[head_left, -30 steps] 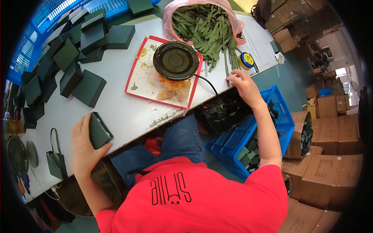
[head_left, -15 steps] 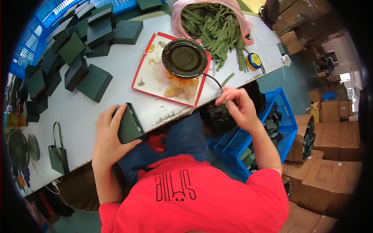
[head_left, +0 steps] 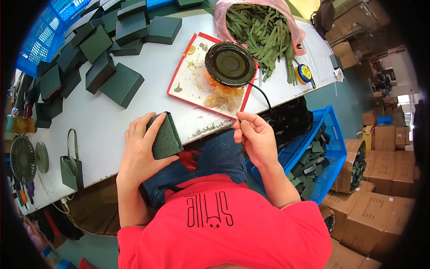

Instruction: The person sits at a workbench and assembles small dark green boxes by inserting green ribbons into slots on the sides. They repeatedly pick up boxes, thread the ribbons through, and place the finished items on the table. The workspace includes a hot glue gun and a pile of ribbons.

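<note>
My left hand [head_left: 142,145] is wrapped round a dark green textured box [head_left: 166,138], held tilted at the front edge of the table. To its right, my right hand [head_left: 257,139] is closed in a pinch, apart from the box. A green ribbon strip showed at those fingers a moment earlier; now it is almost wholly hidden by them. The pinching fingertips are by the near corner of a red-edged white board [head_left: 183,83]. On that board stands a round black pan [head_left: 229,64] with amber drips beneath it.
Several dark green boxes [head_left: 123,85] are heaped at the far left. A pink bag [head_left: 220,18] spills green strips [head_left: 264,38] beyond the pan, near a round blue-and-yellow tin [head_left: 304,73]. A small strapped box [head_left: 71,172] stands left. A blue crate [head_left: 339,148] holds green pieces beside cartons [head_left: 394,168].
My right hand has come left and slightly down, toward the box, and the ribbon strip has dropped out of sight. My left hand still holds the box. The whole view has shifted a little.
</note>
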Demonstrator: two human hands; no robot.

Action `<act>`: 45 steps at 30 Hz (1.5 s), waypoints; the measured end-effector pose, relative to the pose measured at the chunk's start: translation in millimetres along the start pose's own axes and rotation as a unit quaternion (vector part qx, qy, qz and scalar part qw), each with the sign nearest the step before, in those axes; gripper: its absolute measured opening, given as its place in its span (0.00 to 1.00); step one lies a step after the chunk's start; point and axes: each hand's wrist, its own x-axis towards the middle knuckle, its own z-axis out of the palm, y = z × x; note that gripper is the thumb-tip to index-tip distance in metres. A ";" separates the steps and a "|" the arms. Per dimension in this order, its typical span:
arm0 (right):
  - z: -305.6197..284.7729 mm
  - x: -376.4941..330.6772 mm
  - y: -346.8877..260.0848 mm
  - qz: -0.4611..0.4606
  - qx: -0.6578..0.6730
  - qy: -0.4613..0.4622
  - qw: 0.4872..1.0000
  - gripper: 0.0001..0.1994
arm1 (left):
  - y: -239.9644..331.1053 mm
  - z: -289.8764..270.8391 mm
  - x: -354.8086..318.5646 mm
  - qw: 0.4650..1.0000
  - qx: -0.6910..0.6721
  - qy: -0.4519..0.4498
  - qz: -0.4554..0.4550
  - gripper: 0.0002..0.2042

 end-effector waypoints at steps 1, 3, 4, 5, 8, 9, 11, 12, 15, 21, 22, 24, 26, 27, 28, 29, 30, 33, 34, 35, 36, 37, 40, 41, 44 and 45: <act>1.5 1.8 -2.0 -0.006 -0.010 0.013 1.000 0.13 | -0.3 0.1 0.2 1.000 0.005 0.000 0.001 0.50; 0.0 6.6 -6.0 -0.006 -0.012 0.010 1.000 0.12 | -0.7 1.3 1.3 1.000 0.014 0.006 0.004 0.50; -5.0 9.7 -8.3 0.000 -0.004 -0.008 1.000 0.11 | -0.8 2.0 2.0 1.000 0.019 0.008 0.006 0.50; -7.4 11.8 -9.8 0.007 0.005 -0.024 1.000 0.11 | -1.0 2.8 2.7 1.000 0.020 0.009 0.006 0.50; -5.1 13.1 -12.6 0.017 -0.003 -0.021 1.000 0.16 | -1.2 4.3 4.0 1.000 0.024 0.010 0.005 0.49; -7.3 13.6 -12.8 0.028 0.011 -0.037 0.999 0.17 | -1.1 4.4 4.0 1.000 0.025 0.010 0.004 0.49; -1.4 14.1 -12.4 0.015 0.005 -0.017 1.000 0.19 | -1.1 4.7 4.1 1.000 0.028 0.009 0.004 0.49; 2.0 14.0 -12.5 0.009 0.003 -0.008 1.000 0.20 | -1.2 5.1 4.0 1.000 0.029 0.008 0.003 0.49; 8.1 12.4 -15.4 0.012 0.038 -0.005 0.999 0.20 | -1.8 5.8 4.3 1.000 0.030 0.008 0.005 0.49; 2.5 17.0 -8.7 -0.005 0.002 -0.008 1.000 0.10 | -1.0 4.3 4.7 0.999 0.035 0.002 0.006 0.49; 1.4 17.5 -9.5 -0.009 0.005 -0.008 1.000 0.09 | -0.9 3.9 4.4 0.999 0.035 0.000 0.004 0.49; -0.6 18.8 -10.8 -0.017 0.013 -0.009 1.000 0.07 | -2.0 3.8 3.5 0.999 0.036 0.003 0.004 0.49; 0.0 21.7 -10.1 -0.028 -0.021 0.010 0.999 0.07 | -4.5 4.1 2.2 0.999 0.038 0.007 0.001 0.48; 0.7 23.4 -10.0 -0.034 -0.037 0.020 0.999 0.07 | -6.5 4.1 1.4 0.999 0.039 0.010 -0.002 0.47; 2.3 25.0 -10.5 -0.038 -0.045 0.023 0.998 0.07 | -8.2 3.5 0.7 0.999 0.039 0.012 -0.005 0.47; 4.3 26.8 -11.4 -0.043 -0.052 0.026 0.997 0.07 | -9.6 2.5 0.1 0.999 0.045 0.012 -0.007 0.47; 5.4 29.0 -12.4 -0.047 -0.059 0.029 0.997 0.07 | -10.8 1.1 -0.4 0.999 0.051 0.011 -0.010 0.47; 3.3 38.0 -14.9 -0.045 -0.042 0.017 0.998 0.07 | -12.0 -0.8 -1.0 0.998 0.058 0.010 -0.018 0.48; 1.3 40.8 -16.1 -0.045 -0.037 0.006 0.998 0.08 | -12.1 -1.2 -1.0 0.998 0.058 0.010 -0.021 0.48; -1.3 44.0 -17.2 -0.045 -0.031 -0.006 0.999 0.08 | -11.8 -1.4 -1.1 0.998 0.059 0.010 -0.021 0.48; -2.5 46.3 -17.9 -0.044 -0.025 -0.018 0.999 0.08 | -11.3 -1.4 -1.2 0.998 0.060 0.011 -0.021 0.48; -1.6 47.9 -17.8 -0.050 -0.030 -0.010 0.998 0.09 | -11.1 -1.4 -1.2 0.998 0.061 0.011 -0.021 0.47; 1.4 52.5 -16.1 -0.064 -0.042 0.007 0.997 0.09 | -11.5 -0.9 -1.2 0.998 0.062 0.013 -0.021 0.47; 1.1 54.2 -15.1 -0.068 -0.045 0.009 0.997 0.10 | -11.8 -0.6 -1.3 0.998 0.062 0.013 -0.020 0.47; 2.6 56.4 -17.7 -0.064 -0.058 0.009 0.996 0.10 | -12.3 -0.4 -1.4 0.998 0.062 0.014 -0.019 0.47; 3.1 56.9 -18.6 -0.061 -0.063 0.008 0.996 0.10 | -12.0 -0.5 -1.5 0.998 0.062 0.014 -0.020 0.47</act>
